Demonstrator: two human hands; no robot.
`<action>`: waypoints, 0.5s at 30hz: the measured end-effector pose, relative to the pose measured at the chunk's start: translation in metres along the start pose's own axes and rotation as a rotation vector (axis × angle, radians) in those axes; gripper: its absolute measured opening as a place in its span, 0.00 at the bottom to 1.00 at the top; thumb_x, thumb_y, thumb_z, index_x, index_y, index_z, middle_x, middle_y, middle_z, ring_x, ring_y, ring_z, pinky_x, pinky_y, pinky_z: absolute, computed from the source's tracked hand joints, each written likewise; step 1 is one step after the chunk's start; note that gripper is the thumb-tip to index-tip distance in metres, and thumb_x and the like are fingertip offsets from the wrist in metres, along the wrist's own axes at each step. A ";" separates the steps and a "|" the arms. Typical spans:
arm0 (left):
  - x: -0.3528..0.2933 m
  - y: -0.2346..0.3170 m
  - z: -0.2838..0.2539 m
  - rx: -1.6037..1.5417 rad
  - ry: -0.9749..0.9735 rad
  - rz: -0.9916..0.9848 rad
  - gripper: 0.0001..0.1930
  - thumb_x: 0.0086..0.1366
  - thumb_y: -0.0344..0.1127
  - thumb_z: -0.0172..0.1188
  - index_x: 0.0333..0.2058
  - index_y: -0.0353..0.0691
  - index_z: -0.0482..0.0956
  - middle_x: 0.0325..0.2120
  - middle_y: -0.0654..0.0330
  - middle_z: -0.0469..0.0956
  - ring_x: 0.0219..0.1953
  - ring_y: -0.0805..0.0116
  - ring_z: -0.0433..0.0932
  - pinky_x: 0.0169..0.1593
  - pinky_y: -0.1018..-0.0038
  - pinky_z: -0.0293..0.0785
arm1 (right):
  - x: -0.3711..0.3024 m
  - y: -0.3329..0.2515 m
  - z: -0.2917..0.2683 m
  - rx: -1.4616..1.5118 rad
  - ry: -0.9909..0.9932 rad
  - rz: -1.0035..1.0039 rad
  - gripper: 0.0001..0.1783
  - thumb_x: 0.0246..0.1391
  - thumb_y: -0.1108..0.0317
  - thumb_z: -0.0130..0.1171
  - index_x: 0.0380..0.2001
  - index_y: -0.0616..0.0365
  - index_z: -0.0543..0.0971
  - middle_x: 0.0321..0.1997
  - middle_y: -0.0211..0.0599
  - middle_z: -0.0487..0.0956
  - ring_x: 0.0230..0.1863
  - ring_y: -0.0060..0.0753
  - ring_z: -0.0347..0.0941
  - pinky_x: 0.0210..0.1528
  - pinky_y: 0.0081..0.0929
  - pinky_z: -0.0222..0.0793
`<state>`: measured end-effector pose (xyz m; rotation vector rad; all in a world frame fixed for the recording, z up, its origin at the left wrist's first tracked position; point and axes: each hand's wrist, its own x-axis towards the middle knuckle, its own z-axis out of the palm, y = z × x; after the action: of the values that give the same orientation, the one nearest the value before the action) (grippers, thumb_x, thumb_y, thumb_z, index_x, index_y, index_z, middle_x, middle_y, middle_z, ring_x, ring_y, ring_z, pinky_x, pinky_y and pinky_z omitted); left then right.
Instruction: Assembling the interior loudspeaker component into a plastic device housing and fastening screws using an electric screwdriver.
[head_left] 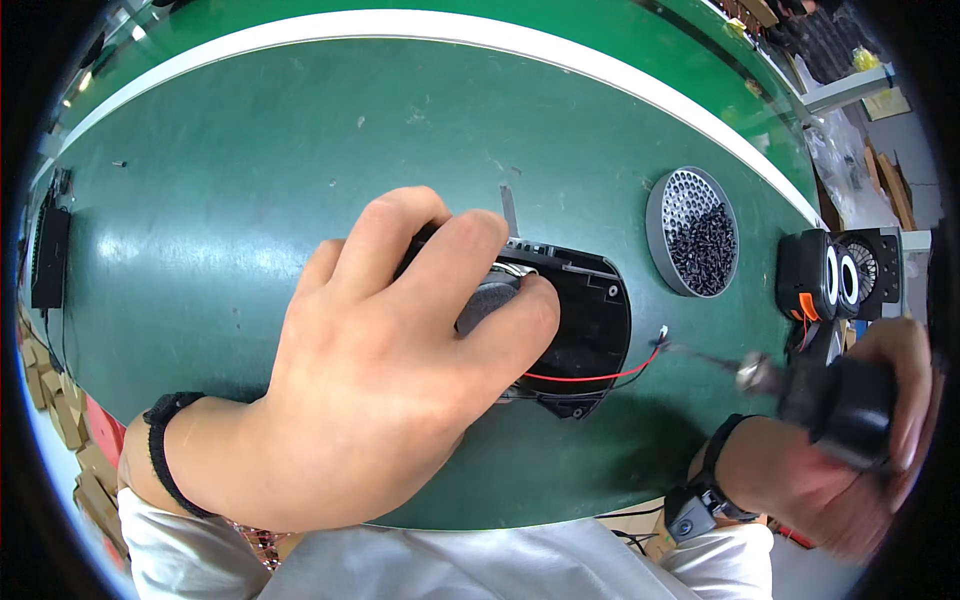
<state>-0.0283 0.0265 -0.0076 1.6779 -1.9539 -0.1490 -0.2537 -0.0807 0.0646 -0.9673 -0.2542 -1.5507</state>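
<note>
Over a black plastic housing on the green table, my left hand is closed, thumb and fingers around a round grey speaker driver set in it. Most of the driver and the housing's left part are hidden under that hand. A red and a black wire run from the housing to a small white connector. My right hand, smeared by motion, holds a black electric screwdriver to the right. Its thin bit points left toward the connector, apart from the housing.
A round grey tray with many small black screws stands right of the housing. Black speaker boxes with white rings and a fan-like black part sit at the right edge. A black device lies far left. A white strip borders the table's back.
</note>
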 end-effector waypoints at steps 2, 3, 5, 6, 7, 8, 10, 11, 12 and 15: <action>-0.001 0.000 -0.001 -0.007 -0.002 -0.001 0.31 0.30 0.31 0.75 0.40 0.42 0.79 0.42 0.54 0.72 0.43 0.50 0.69 0.40 0.60 0.71 | 0.000 0.005 0.030 -0.270 0.023 0.435 0.23 0.30 0.89 0.59 0.11 0.46 0.61 0.18 0.24 0.67 0.23 0.16 0.65 0.33 0.15 0.60; -0.001 0.001 -0.001 -0.009 -0.005 0.000 0.30 0.30 0.30 0.75 0.40 0.43 0.79 0.42 0.54 0.73 0.43 0.50 0.69 0.40 0.60 0.71 | -0.004 0.011 0.028 -0.235 -0.070 0.434 0.23 0.29 0.89 0.60 0.13 0.47 0.62 0.18 0.25 0.67 0.22 0.17 0.64 0.34 0.15 0.61; 0.000 0.001 -0.002 -0.008 -0.017 -0.002 0.30 0.30 0.30 0.75 0.40 0.43 0.79 0.43 0.54 0.72 0.42 0.51 0.70 0.40 0.60 0.71 | -0.007 0.014 0.023 -0.327 -0.136 0.492 0.22 0.32 0.89 0.62 0.19 0.50 0.64 0.18 0.26 0.66 0.22 0.19 0.62 0.36 0.15 0.64; -0.001 0.000 -0.002 -0.004 -0.032 -0.005 0.31 0.29 0.30 0.74 0.40 0.43 0.79 0.43 0.55 0.72 0.42 0.51 0.70 0.40 0.60 0.71 | -0.016 0.014 0.036 -0.411 -0.006 0.626 0.19 0.38 0.83 0.65 0.20 0.50 0.64 0.17 0.26 0.66 0.21 0.20 0.62 0.36 0.16 0.65; -0.001 0.000 -0.002 -0.008 -0.028 -0.005 0.31 0.29 0.30 0.74 0.40 0.43 0.79 0.43 0.55 0.72 0.42 0.51 0.70 0.40 0.60 0.71 | -0.015 0.015 0.037 -0.415 -0.009 0.627 0.19 0.38 0.83 0.65 0.20 0.50 0.64 0.17 0.26 0.66 0.21 0.20 0.62 0.36 0.16 0.65; -0.001 -0.001 -0.002 -0.022 -0.020 -0.009 0.30 0.29 0.30 0.74 0.40 0.43 0.79 0.43 0.54 0.72 0.42 0.51 0.70 0.40 0.60 0.72 | -0.013 0.019 0.036 -0.495 -0.111 0.700 0.14 0.47 0.78 0.61 0.23 0.51 0.65 0.19 0.26 0.66 0.21 0.19 0.62 0.36 0.16 0.65; -0.001 0.001 -0.001 -0.029 -0.014 -0.012 0.30 0.29 0.30 0.74 0.39 0.43 0.79 0.43 0.54 0.72 0.42 0.51 0.70 0.40 0.61 0.72 | -0.014 0.024 0.036 -0.568 -0.213 0.768 0.10 0.56 0.72 0.57 0.26 0.53 0.65 0.20 0.25 0.66 0.21 0.17 0.63 0.36 0.17 0.66; 0.001 0.004 -0.001 -0.016 -0.016 -0.009 0.30 0.29 0.30 0.74 0.39 0.43 0.79 0.43 0.54 0.72 0.42 0.51 0.70 0.40 0.61 0.72 | -0.019 0.030 0.038 -0.516 -0.183 0.637 0.08 0.57 0.72 0.56 0.30 0.54 0.66 0.21 0.25 0.66 0.22 0.17 0.64 0.36 0.18 0.66; 0.002 0.006 -0.001 -0.003 -0.018 -0.006 0.30 0.28 0.29 0.74 0.39 0.43 0.79 0.43 0.54 0.72 0.42 0.51 0.70 0.40 0.61 0.72 | -0.023 0.032 0.037 -0.462 -0.152 0.506 0.07 0.58 0.72 0.55 0.35 0.55 0.67 0.22 0.25 0.67 0.22 0.17 0.65 0.36 0.19 0.66; 0.002 0.003 -0.001 -0.030 -0.014 -0.017 0.30 0.28 0.29 0.74 0.38 0.43 0.80 0.43 0.54 0.72 0.42 0.51 0.70 0.40 0.61 0.72 | -0.028 0.036 0.033 -0.486 -0.145 0.485 0.15 0.58 0.70 0.56 0.43 0.56 0.62 0.24 0.26 0.68 0.23 0.21 0.67 0.35 0.23 0.67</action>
<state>-0.0311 0.0256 -0.0049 1.6786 -1.9380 -0.1960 -0.2097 -0.0483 0.0527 -1.4023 0.2593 -1.1092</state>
